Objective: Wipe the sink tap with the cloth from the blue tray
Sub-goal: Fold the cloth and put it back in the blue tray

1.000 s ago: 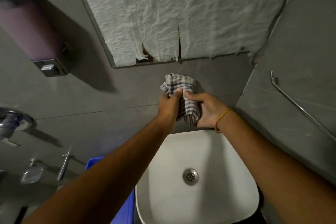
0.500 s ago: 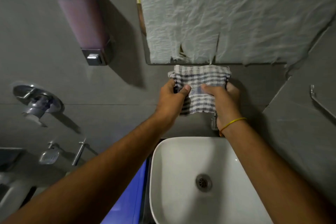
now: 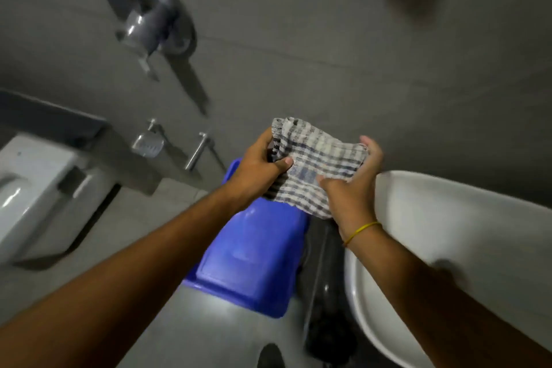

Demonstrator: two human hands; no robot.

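Note:
A grey-and-white checked cloth (image 3: pixel 313 167) is held folded between both hands, above the far end of the blue tray (image 3: pixel 251 260). My left hand (image 3: pixel 260 170) grips its left edge with the thumb on top. My right hand (image 3: pixel 352 185), with a yellow band on the wrist, pinches its right side. The white sink (image 3: pixel 448 236) lies to the right of the hands. The sink tap is out of view.
A chrome shower mixer (image 3: pixel 149 24) sits on the grey wall at upper left. Below it are a soap dish (image 3: pixel 148 143) and a chrome spray handle (image 3: pixel 197 152). A white toilet (image 3: pixel 27 188) stands at the left edge. Grey floor lies below the tray.
The view has swung left and down, away from the mirror and soap dispenser. Both hands have carried the cloth from in front of the wall above the sink to over the blue tray.

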